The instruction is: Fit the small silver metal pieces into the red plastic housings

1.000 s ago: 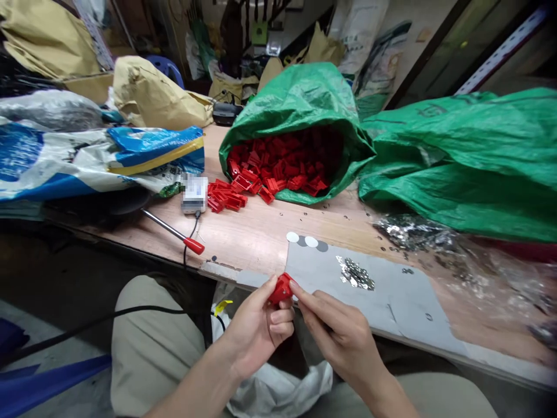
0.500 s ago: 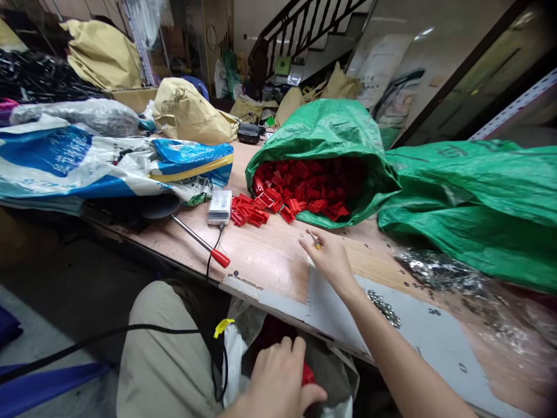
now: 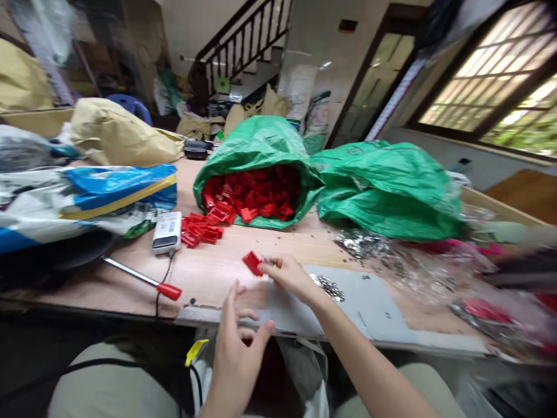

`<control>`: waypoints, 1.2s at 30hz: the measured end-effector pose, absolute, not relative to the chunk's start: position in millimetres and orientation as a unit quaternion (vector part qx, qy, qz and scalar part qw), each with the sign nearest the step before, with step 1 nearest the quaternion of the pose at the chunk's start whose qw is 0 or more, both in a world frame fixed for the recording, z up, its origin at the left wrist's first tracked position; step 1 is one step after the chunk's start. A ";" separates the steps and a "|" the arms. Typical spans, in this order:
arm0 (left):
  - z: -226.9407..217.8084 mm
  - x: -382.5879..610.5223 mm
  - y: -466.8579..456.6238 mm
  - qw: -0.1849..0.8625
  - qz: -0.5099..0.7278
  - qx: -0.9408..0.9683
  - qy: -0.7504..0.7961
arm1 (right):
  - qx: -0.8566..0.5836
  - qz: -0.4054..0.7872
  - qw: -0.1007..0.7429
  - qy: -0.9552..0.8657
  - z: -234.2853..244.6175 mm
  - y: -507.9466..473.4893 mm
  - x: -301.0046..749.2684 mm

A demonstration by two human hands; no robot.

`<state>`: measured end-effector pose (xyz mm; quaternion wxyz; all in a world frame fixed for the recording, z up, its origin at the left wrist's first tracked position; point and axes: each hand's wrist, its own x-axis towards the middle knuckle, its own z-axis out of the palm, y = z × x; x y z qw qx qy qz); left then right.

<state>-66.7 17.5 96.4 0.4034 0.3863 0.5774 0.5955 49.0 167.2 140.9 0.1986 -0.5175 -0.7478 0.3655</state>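
My right hand (image 3: 289, 277) is over the wooden table (image 3: 217, 270), pinching a small red plastic part (image 3: 252, 262) at its fingertips. My left hand (image 3: 237, 348) is raised in front of the table edge with fingers spread and nothing in it. An open green sack (image 3: 261, 139) full of red plastic parts (image 3: 252, 194) lies at the back of the table. More red parts (image 3: 198, 229) have spilled out in front of it. A small heap of shiny metal bits (image 3: 328, 286) lies on a grey sheet (image 3: 369, 305) right of my right hand.
A second green sack (image 3: 391, 186) lies to the right, with clear plastic and metal scraps (image 3: 391, 255) before it. A white device with a cable (image 3: 166, 232), a red-handled tool (image 3: 143, 280) and blue-white bags (image 3: 78, 200) lie left. A white bag (image 3: 304, 395) hangs below the table edge.
My right hand picked up a red part from the table and drew it back toward me. My left hand rose from the bag below, now without its red part. The view swung right.
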 end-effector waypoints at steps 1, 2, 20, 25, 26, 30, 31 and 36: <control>96.2 -67.9 21.3 0.400 0.608 0.389 0.565 | -0.498 0.398 0.185 -0.748 142.1 146.2 63.4; 95.6 -68.7 24.6 0.406 0.599 0.406 0.557 | -0.461 0.450 0.169 -0.746 143.1 125.8 76.8; 72.6 -57.4 58.5 0.292 0.485 0.617 0.546 | -0.697 -0.039 0.203 -0.686 103.6 160.1 292.2; 75.4 -56.1 59.2 0.325 0.513 0.572 0.552 | -0.688 -0.130 0.176 -0.692 90.8 157.8 288.7; 76.1 -56.3 59.9 0.327 0.517 0.570 0.548 | -0.684 -0.152 0.171 -0.693 88.8 158.8 289.2; 76.7 -58.1 60.2 0.325 0.528 0.579 0.529 | -0.682 -0.168 0.203 -0.683 90.2 162.9 285.7; 76.3 -58.5 59.9 0.320 0.530 0.583 0.526 | -0.687 -0.159 0.229 -0.671 93.6 161.6 280.4; 73.1 -59.3 58.8 0.275 0.536 0.609 0.516 | -0.660 0.066 0.366 -0.652 116.9 128.1 211.0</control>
